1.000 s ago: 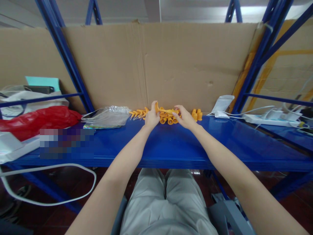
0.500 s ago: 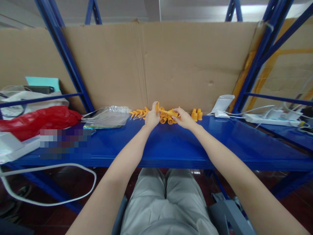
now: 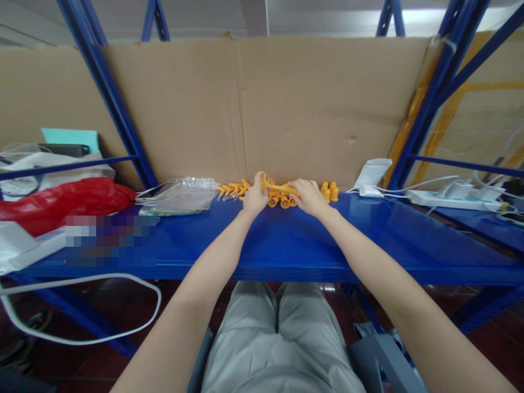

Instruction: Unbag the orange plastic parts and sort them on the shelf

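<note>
Near the back of the blue table, my left hand (image 3: 256, 197) is closed around one end of an orange plastic piece (image 3: 280, 187). My right hand (image 3: 310, 197) has its fingers curled on the other end, so the piece spans both hands. Its exact kind is too small to make out. Just below and behind it lie several orange cup-shaped parts (image 3: 285, 202). Left of my left hand is a row of orange forked parts (image 3: 232, 190), with small shiny bits by them. Beyond my right hand stand two orange knobbly parts (image 3: 329, 191).
Clear plastic bags (image 3: 180, 196) and a red plastic bag (image 3: 69, 199) lie at left. A cardboard sheet (image 3: 295, 109) backs the blue table (image 3: 286, 240). On the right are a white device (image 3: 371, 177) and a power strip (image 3: 454, 200) with cables. Blue posts frame both sides.
My right hand has shifted slightly and its fingers have curled more over the right end of the orange piece. The left hand stays almost in place.
</note>
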Action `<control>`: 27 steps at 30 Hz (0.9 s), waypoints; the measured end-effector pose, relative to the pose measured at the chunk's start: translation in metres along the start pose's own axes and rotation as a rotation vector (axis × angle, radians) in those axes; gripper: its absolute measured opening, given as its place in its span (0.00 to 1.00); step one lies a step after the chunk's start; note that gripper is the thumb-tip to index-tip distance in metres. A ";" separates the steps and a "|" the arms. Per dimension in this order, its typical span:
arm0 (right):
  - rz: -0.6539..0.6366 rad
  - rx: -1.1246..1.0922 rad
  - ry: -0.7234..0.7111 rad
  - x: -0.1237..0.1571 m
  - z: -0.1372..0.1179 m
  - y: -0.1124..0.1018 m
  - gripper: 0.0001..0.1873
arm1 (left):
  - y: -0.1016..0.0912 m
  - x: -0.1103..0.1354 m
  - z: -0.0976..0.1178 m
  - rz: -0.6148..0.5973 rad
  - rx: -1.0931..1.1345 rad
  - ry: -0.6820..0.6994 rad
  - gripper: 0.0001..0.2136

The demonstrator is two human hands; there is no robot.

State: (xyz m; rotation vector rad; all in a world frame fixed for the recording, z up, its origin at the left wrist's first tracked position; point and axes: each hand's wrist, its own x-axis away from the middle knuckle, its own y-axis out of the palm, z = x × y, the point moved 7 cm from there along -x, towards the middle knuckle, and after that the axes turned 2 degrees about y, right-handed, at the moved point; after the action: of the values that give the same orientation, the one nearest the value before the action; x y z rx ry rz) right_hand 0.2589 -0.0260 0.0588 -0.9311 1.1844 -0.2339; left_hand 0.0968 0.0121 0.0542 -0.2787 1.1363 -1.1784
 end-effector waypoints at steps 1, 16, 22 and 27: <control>-0.009 0.036 -0.009 0.000 -0.003 -0.001 0.18 | 0.001 0.000 -0.001 -0.009 0.016 -0.010 0.29; 0.036 0.267 -0.077 0.000 -0.016 -0.009 0.19 | 0.015 -0.003 -0.010 -0.116 0.165 -0.118 0.30; 0.098 0.203 -0.040 0.000 -0.015 -0.017 0.22 | 0.012 -0.005 -0.011 -0.075 0.190 -0.113 0.29; 0.201 0.140 0.115 0.003 0.014 -0.028 0.24 | 0.004 -0.009 -0.028 -0.004 0.203 -0.180 0.29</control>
State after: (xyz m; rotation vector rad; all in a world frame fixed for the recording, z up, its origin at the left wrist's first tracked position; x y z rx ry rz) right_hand 0.2805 -0.0384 0.0774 -0.6785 1.3410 -0.2073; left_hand 0.0775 0.0318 0.0435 -0.2256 0.8533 -1.2359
